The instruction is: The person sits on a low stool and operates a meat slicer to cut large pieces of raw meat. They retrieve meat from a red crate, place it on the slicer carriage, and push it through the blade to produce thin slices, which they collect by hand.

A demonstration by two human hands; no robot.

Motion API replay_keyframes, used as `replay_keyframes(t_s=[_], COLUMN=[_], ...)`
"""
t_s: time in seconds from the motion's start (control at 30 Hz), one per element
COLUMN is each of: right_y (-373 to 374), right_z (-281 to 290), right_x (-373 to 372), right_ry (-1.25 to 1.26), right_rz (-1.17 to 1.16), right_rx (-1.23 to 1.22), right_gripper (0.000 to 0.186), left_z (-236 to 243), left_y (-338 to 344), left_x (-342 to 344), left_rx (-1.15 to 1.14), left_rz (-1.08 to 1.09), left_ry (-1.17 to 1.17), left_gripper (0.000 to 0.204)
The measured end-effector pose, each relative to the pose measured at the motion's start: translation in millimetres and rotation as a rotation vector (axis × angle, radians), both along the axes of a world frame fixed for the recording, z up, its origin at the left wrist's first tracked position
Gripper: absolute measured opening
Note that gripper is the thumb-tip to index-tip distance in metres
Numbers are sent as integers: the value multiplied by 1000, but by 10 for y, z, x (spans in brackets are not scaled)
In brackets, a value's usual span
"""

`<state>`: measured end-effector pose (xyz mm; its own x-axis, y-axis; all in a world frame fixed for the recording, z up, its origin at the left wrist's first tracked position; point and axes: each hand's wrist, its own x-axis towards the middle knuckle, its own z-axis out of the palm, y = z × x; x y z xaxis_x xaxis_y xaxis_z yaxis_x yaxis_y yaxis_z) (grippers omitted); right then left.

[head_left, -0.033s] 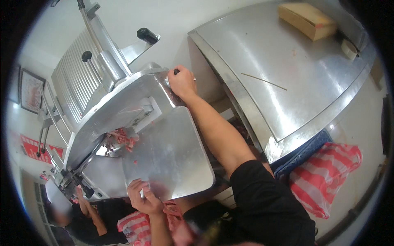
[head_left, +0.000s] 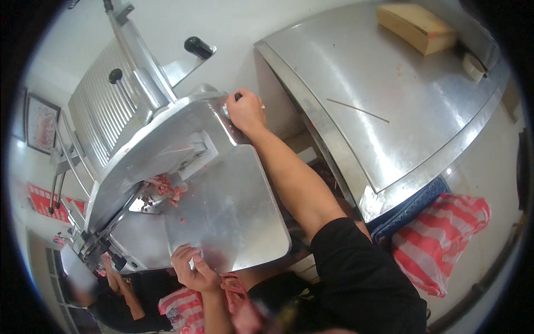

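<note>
A large metal meat slicer [head_left: 183, 122] stands in front of me. At its far right corner my right hand [head_left: 245, 112] is wrapped round a black knob [head_left: 238, 97]. Thin pink meat pieces [head_left: 162, 189] lie bunched below the blade guard, at the slicer's flat metal tray [head_left: 239, 206]. A small red scrap [head_left: 182, 220] sits apart on that tray. Over the tray's near edge my left hand [head_left: 196, 269] is held with curled fingers. Something whitish shows between its fingers and thumb, too small to make out.
To the right is a steel worktop [head_left: 345, 67] bearing a thin stick [head_left: 357, 110], a tan block [head_left: 414, 25] and a roll of tape [head_left: 473, 67]. Red-and-white striped bags [head_left: 439, 239] lie below it and near my left forearm. Another person [head_left: 125, 300] is at the lower left.
The slicer's ridged carriage and its levers have shifted very slightly to the left. Both hands and the meat stay in place.
</note>
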<state>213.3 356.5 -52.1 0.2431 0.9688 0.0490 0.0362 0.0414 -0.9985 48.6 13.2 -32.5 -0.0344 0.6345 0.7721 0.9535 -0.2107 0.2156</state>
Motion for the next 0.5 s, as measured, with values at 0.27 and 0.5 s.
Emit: replay_keyframes(t_s=[0.27,0.5], right_y=[31,89], right_z=[-251,-350], right_x=[-73,-35], right_ry=[84,199], right_rz=[-11,60], right_rx=[282,376], right_gripper=[35,32], left_z=[2,21], left_y=[-36,-11], left_x=[-49,-26], left_rx=[-27,-30], left_rz=[-4,-15], left_ry=[-33,-45], left_gripper=[15,11])
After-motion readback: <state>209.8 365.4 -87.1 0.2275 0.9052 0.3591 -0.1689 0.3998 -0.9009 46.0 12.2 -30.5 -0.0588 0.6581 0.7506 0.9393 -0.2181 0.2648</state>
